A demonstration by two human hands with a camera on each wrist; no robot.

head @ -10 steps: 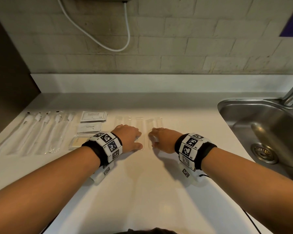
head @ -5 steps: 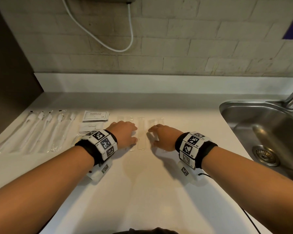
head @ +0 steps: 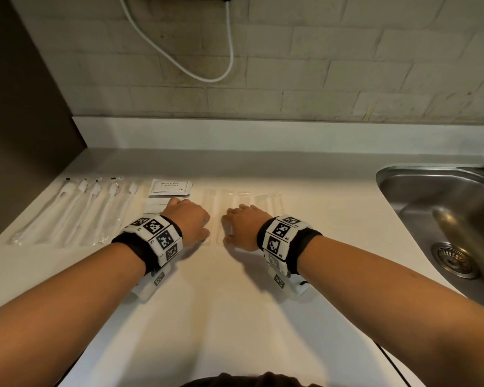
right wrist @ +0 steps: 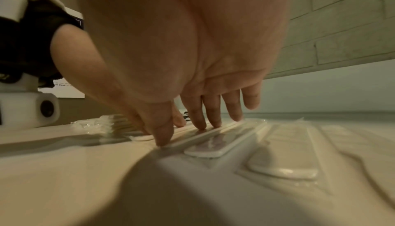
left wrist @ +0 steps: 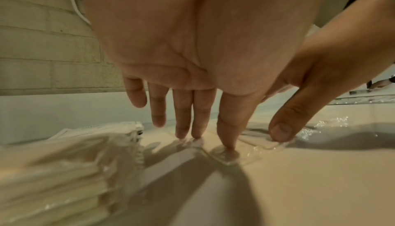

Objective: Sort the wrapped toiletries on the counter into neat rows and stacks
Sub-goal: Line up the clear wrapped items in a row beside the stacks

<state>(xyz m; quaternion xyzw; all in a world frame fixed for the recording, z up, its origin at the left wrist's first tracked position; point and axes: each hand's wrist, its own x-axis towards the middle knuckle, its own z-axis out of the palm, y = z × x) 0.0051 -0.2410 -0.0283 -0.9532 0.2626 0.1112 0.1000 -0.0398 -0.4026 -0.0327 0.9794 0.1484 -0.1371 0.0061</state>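
We see the wrapped toiletries laid out on the white table (head: 235,317). At about ten o'clock from our hands lies a row of wrapped toothbrushes (head: 76,213), each sealed in its own clear sleeve; we count five, side by side, heads toward the wall. Just to the right of them, at eleven o'clock, a white shampoo sachet (head: 170,187) lies flat, and below it a second white sachet (head: 155,205), half hidden by our left hand (head: 189,220). Whether more sachets are stacked beneath either one, we cannot tell.

At twelve o'clock a row of combs in clear wrappers (head: 266,202) runs across the table; we make out about five sleeves, each holding one pale comb, though the clear plastic blurs their edges. In the right wrist view two of the wrapped combs (right wrist: 284,153) lie parallel and close together.

Our left hand is spread, its fingers (left wrist: 228,128) straight and pressing down on a clear wrapper with the tips; it grips nothing. Our right hand (head: 242,226) is likewise flat and open, fingers (right wrist: 200,119) extended onto the wrapped comb at the left of that pair, thumb touching the table at its edge.

At three o'clock a steel sink (head: 419,185) is set into the table; its basin holds only a drain strainer (head: 453,259).
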